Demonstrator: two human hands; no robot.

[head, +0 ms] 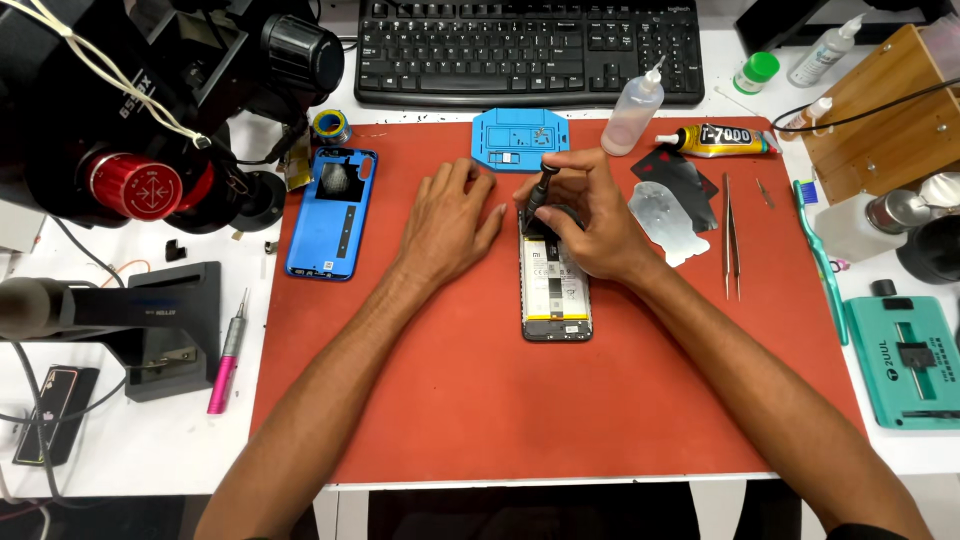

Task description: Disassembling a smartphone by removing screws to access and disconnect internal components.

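An opened phone (pixel 556 295) lies face down on the red mat (pixel 450 400), its battery and inner parts showing. My right hand (pixel 590 225) grips a dark screwdriver (pixel 541 187), tip down on the phone's upper left corner. My left hand (pixel 450 225) rests flat on the mat just left of the phone, fingers spread, holding nothing. The phone's blue back cover (pixel 332 212) lies at the mat's left edge.
A blue screw tray (pixel 519 138), squeeze bottle (pixel 634 110), glue tube (pixel 720 140), metal plates (pixel 668 205) and tweezers (pixel 731 235) sit behind and right. Keyboard (pixel 530 50) at back. Microscope (pixel 150 110) at left, pink screwdriver (pixel 226 360), teal fixture (pixel 910 360) at right.
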